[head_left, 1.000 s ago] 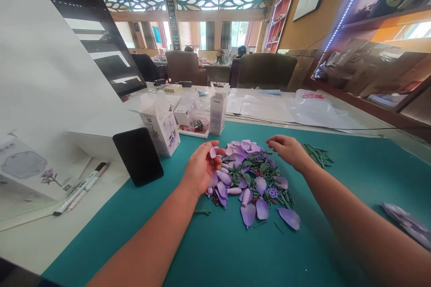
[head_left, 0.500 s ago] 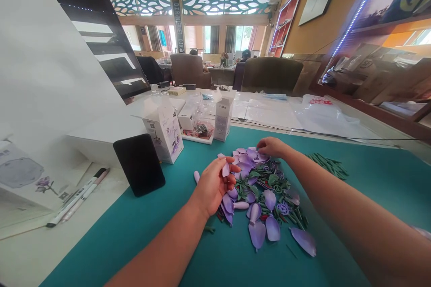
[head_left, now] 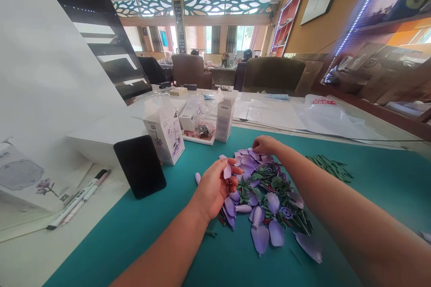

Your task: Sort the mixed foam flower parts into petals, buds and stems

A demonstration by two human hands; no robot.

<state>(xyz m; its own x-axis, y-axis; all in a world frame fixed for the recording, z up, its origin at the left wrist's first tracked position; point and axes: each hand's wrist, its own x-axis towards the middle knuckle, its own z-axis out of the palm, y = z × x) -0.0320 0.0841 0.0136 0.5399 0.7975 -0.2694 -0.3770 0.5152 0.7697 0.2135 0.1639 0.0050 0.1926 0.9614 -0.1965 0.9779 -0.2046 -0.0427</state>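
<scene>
On the green mat [head_left: 134,242], a pile [head_left: 269,188] of purple petals and small green bits is spread out just in front of the person. One purple petal [head_left: 227,171] is held up in the left hand [head_left: 213,188]. It is pinched between the thumb and the bent fingers, just above the near left edge of the pile. More petals may be tucked in the palm, but that cannot be seen. The right hand [head_left: 266,144] is laid on the far edge of the pile, with its fingertips drawn together and touching the petals there. Whether one is gripped cannot be told. Little looks done so far: every piece in the pile is seen lying loose, and nothing joined up is seen on the mat. Green sticks [head_left: 332,167] are heaped apart to the right and look untouched. Almost all the pieces are left in the pile. A box [head_left: 164,136], a phone [head_left: 139,166] and pens [head_left: 79,199] are set to the left.
</scene>
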